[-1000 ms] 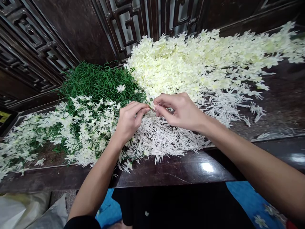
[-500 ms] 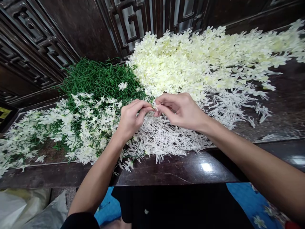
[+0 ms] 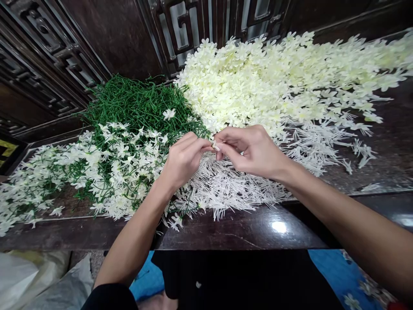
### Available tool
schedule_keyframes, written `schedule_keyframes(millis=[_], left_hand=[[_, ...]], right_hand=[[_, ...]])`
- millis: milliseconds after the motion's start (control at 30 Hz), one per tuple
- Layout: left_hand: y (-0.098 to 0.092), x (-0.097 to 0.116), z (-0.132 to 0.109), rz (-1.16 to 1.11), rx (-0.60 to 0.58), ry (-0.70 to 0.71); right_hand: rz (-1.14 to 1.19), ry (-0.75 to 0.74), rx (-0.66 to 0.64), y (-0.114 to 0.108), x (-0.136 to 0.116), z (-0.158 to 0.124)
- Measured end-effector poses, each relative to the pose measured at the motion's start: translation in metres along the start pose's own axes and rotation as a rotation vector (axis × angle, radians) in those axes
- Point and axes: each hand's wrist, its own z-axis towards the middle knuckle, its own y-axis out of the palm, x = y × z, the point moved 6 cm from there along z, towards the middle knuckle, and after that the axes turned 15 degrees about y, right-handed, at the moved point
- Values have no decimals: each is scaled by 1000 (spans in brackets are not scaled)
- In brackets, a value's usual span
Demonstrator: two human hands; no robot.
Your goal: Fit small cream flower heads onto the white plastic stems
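Note:
Between my fingertips is a small white artificial flower. My left hand pinches it from the left, its fingers closed and partly hiding the piece. From the other side, my right hand has thumb and forefinger closed on the flower. Under my hands lies a heap of thin white stamen pieces. Behind my left hand is a pile of green plastic stems. Loose pale-yellow blossoms are heaped beyond my right hand. White flowers on green stems spread out to the left.
A dark carved wooden lattice panel rises behind the piles. The glossy dark front edge of the wooden seat runs across, nearest my body. Pale sacks lie at the lower left, and blue fabric shows at the lower right.
Both hands stay together at nearly the same spot. My left fingers have closed further over the flower, hiding more of it. The view has shifted slightly.

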Motion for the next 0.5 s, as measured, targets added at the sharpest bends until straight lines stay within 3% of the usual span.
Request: schedule_keyframes(millis=[133, 267, 500], left_hand=[[-1, -3, 2, -14, 16, -73], [-2, -5, 2, 9, -7, -92], [4, -5, 0, 31, -101, -100]], right_hand=[[116, 51, 3, -8, 1, 3], [89, 83, 43, -18, 1, 4], [-67, -109, 104, -17, -3, 2]])
